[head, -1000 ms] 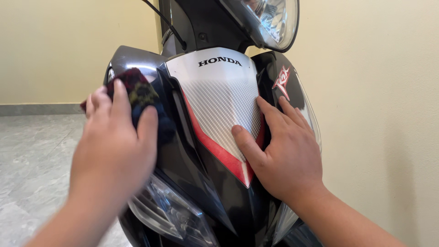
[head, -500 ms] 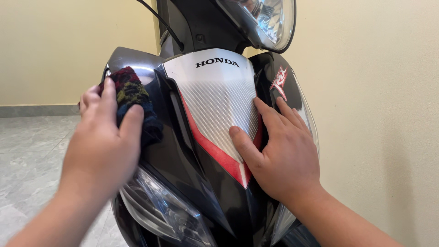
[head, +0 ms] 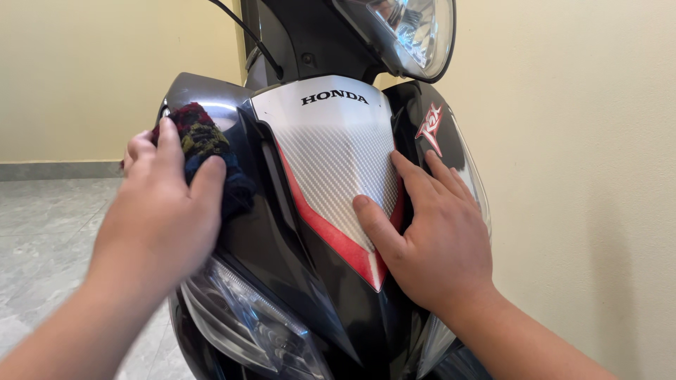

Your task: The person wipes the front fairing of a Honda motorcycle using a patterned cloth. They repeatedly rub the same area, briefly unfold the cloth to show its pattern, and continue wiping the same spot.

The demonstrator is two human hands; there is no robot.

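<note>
A scooter's front cover (head: 331, 162) fills the view, with a silver centre panel, a red stripe and glossy black sides. My left hand (head: 165, 218) presses a dark multicoloured cloth (head: 204, 144) against the black left side of the cover, just above the left lamp lens (head: 246, 324). My right hand (head: 433, 232) lies flat with fingers spread on the right side of the cover, its thumb on the silver panel near the red stripe. It holds nothing.
The round headlight (head: 412, 32) hangs above the cover at the top. A cream wall (head: 584, 176) stands close on the right and behind. Grey floor tiles (head: 49, 232) lie to the left.
My left hand with the cloth has slid a little down and to the right along the black panel. The right hand has stayed in place.
</note>
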